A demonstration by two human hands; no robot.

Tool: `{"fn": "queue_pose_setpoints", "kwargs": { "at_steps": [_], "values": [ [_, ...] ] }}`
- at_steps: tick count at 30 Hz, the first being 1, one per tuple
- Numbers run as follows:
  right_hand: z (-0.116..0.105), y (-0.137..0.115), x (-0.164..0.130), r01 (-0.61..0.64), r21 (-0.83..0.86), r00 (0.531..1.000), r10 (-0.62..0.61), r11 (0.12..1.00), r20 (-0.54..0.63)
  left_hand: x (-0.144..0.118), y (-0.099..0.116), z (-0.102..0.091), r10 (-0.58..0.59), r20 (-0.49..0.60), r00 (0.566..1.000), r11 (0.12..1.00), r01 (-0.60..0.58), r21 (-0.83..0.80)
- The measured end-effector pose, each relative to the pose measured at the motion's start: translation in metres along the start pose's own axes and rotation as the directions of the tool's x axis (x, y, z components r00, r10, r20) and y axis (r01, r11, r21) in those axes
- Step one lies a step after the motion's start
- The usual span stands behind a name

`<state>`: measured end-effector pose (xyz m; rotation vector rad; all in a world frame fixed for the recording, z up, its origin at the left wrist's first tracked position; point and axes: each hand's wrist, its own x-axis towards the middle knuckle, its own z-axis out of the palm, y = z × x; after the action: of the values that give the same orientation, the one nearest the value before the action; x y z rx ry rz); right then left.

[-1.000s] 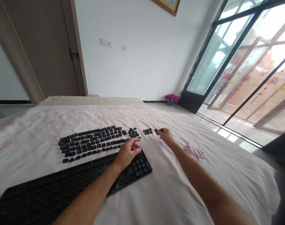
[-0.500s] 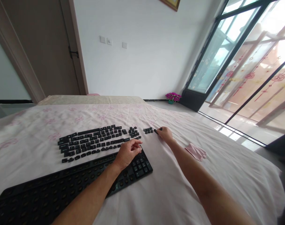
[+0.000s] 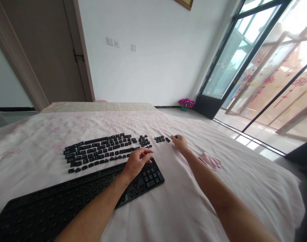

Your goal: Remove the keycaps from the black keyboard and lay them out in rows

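Watching remotely, I see R hand (image 3: 180, 143) pinching a dark bit (image 3: 176, 136), prob. a key, near a loose keycap (image 3: 167, 139) just R of ctr, L hand (image 3: 137, 162) relaxed, seemingly empty, over kbd (image 3: 67, 195) lower L; a careless R sweep could scatter the caps cluster (image 3: 159, 139).

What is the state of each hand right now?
Left hand: half open, loosely curled, nothing visible in it.
Right hand: closed, apparently pinching a small dark piece.

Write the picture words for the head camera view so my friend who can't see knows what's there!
A person's left hand is over a black keyboard missing most keys, and their right hand is beside loose black keys. The keys lie in groups on a pale cloth with pink printed flowers.
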<state>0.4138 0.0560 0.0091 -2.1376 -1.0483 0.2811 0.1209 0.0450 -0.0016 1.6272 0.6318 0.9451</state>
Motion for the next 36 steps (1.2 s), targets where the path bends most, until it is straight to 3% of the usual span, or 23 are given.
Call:
{"fn": "queue_pose_setpoints", "kwargs": {
  "at_steps": [5, 9, 12, 14, 17, 20, 27, 36],
  "values": [
    [-0.011, -0.014, -0.028, 0.054, 0.187, 0.998, -0.061, 0.981, 0.033, -0.006, 0.016, -0.003, 0.065, -0.032, 0.997, 0.997, -0.066, -0.031],
    [-0.017, -0.032, -0.070, 0.254, 0.312, 0.946, -0.303, 0.915, 0.119, -0.009, 0.037, -0.006, 0.088, -0.072, 0.994, 0.996, -0.090, -0.022],
    [-0.020, -0.048, -0.104, 0.381, 0.329, 0.881, -0.447, 0.864, 0.154, -0.014, 0.049, -0.011, 0.088, -0.015, 0.996, 0.989, -0.085, 0.125],
    [-0.020, -0.058, -0.123, 0.369, 0.396, 0.867, -0.465, 0.841, 0.179, -0.020, 0.051, -0.017, 0.081, 0.038, 0.996, 0.960, -0.088, 0.267],
    [-0.013, -0.068, -0.144, 0.278, 0.517, 0.849, -0.459, 0.809, 0.261, -0.034, 0.046, -0.026, 0.094, 0.055, 0.994, 0.876, -0.109, 0.470],
    [-0.002, -0.071, -0.158, 0.263, 0.549, 0.790, -0.504, 0.793, 0.350, -0.048, 0.035, -0.035, 0.085, 0.026, 0.996, 0.811, -0.084, 0.579],
    [0.018, -0.070, -0.173, 0.360, 0.563, 0.699, -0.615, 0.744, 0.366, -0.060, 0.020, -0.039, 0.046, 0.040, 0.998, 0.818, -0.060, 0.572],
    [0.015, -0.078, -0.172, 0.526, 0.585, 0.516, -0.779, 0.617, 0.357, -0.060, 0.010, -0.040, 0.060, 0.074, 0.995, 0.796, -0.093, 0.599]
  ]
}}
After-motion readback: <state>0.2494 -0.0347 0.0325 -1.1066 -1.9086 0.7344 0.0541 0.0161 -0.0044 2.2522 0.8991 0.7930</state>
